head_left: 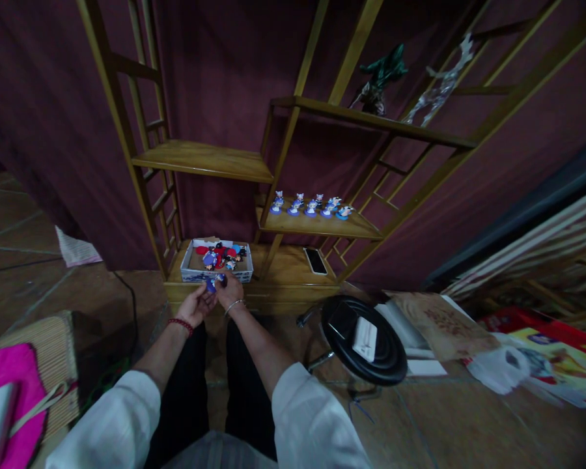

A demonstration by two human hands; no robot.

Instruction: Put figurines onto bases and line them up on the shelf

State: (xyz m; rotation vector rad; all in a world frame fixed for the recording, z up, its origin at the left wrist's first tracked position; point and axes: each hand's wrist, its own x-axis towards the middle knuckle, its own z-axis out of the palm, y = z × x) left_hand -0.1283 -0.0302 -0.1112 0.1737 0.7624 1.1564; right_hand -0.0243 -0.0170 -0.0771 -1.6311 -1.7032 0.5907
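Observation:
A small figurine [211, 284] with a purple base is held in front of the box, between my two hands. My right hand [231, 290] grips its upper part, with a bangle at the wrist. My left hand [196, 307], wearing a red bead bracelet, has its fingers curled at the purple base. Just beyond is a white-edged open box [188, 262], holding several figurines [219, 254] in red, blue, purple and black. More small figurines [311, 207], mostly on purple bases, stand in rows on the middle shelf to the right.
The wooden shelf unit [200, 159] carries a dark green statue [383, 71] and a clear sculpture [439, 88] higher up. A phone [315, 261] lies on the low shelf. At right stands a black round stool [390, 355] with a white item [365, 339] on it.

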